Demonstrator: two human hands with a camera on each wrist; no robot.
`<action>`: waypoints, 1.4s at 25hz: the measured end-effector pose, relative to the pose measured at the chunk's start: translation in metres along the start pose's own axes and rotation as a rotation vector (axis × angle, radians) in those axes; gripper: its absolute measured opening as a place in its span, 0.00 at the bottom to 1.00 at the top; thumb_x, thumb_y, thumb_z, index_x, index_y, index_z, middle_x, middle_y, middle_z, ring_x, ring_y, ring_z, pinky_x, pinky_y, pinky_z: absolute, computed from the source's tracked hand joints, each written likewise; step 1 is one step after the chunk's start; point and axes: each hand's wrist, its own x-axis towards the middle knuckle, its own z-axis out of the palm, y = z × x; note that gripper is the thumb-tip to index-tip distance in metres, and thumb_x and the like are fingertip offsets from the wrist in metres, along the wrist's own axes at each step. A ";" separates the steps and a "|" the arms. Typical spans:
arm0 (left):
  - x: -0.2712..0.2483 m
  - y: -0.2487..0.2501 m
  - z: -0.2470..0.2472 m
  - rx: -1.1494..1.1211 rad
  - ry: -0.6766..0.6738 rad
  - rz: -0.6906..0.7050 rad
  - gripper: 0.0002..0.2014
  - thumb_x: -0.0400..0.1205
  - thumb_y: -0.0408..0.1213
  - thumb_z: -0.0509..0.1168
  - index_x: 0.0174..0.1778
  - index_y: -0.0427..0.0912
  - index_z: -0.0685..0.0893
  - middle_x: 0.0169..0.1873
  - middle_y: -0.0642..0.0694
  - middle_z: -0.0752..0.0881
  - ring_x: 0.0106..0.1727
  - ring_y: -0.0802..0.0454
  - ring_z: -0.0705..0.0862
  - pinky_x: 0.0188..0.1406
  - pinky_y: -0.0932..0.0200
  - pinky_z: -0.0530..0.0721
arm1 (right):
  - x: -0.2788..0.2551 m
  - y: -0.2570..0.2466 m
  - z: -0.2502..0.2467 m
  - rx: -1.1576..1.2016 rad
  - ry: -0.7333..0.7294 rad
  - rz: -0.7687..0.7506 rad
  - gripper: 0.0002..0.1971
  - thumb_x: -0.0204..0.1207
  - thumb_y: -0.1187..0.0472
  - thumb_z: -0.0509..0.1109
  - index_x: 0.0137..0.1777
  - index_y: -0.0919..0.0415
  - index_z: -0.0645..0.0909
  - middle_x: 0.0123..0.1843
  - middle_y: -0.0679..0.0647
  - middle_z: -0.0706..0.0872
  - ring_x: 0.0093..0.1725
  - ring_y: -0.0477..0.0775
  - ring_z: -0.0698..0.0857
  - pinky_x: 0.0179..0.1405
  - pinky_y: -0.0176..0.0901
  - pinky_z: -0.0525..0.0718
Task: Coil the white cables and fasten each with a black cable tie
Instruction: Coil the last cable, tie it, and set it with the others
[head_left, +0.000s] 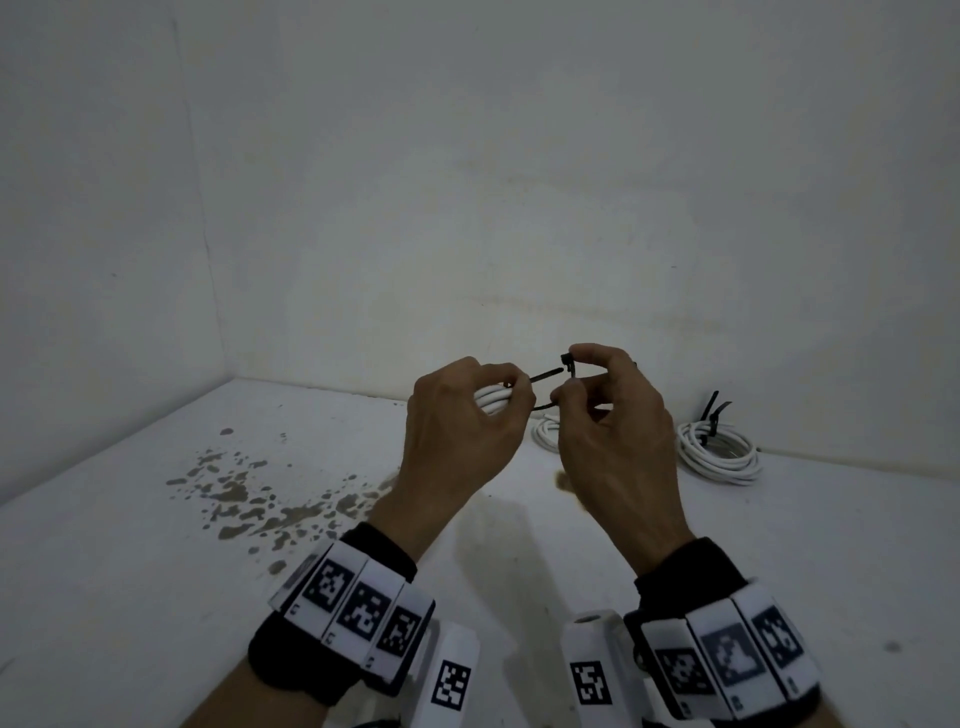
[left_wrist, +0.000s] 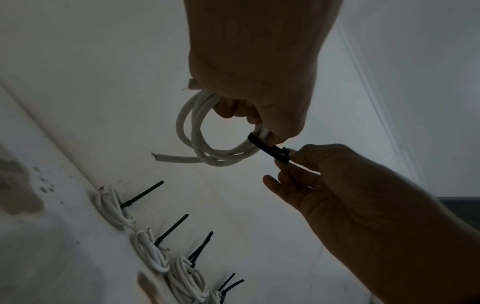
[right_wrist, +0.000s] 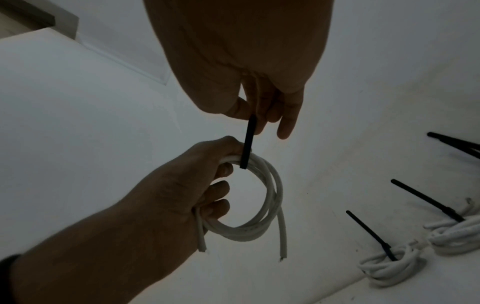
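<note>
At frame centre, my left hand (head_left: 462, 426) grips the coil (right_wrist: 262, 205); right hand (head_left: 608, 426) pinches its unthreaded tie (left_wrist: 270, 150); tied coils (left_wrist: 153, 248) lie finished at lower left.

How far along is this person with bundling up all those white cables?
Well along, it seems. Several tied coils already lie along the wall, black tie tails sticking out. In hand: the left hand grips a loose white coil while the right hand pinches a black cable tie looped round it; the tie is not yet pulled tight. Left: cinching this one. No uncoiled cables show in these views.
</note>
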 end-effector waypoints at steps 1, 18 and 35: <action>0.000 0.000 0.000 -0.002 0.001 -0.010 0.07 0.78 0.45 0.69 0.41 0.50 0.92 0.30 0.50 0.88 0.31 0.54 0.85 0.33 0.49 0.86 | -0.001 -0.001 0.001 0.003 0.003 0.002 0.11 0.84 0.62 0.65 0.62 0.46 0.79 0.38 0.42 0.86 0.37 0.41 0.85 0.39 0.44 0.88; 0.000 -0.004 -0.001 0.022 0.015 0.001 0.10 0.78 0.48 0.69 0.44 0.48 0.93 0.31 0.50 0.89 0.31 0.56 0.86 0.35 0.53 0.88 | -0.004 0.001 0.006 0.016 0.036 0.014 0.11 0.83 0.64 0.66 0.60 0.49 0.79 0.36 0.45 0.88 0.34 0.45 0.86 0.33 0.42 0.87; 0.011 0.008 -0.018 -0.183 -0.235 0.032 0.07 0.79 0.36 0.71 0.36 0.43 0.91 0.28 0.49 0.87 0.30 0.51 0.85 0.31 0.52 0.84 | 0.011 -0.003 -0.022 0.518 -0.277 0.226 0.08 0.82 0.65 0.70 0.47 0.72 0.86 0.37 0.63 0.90 0.40 0.57 0.89 0.42 0.48 0.91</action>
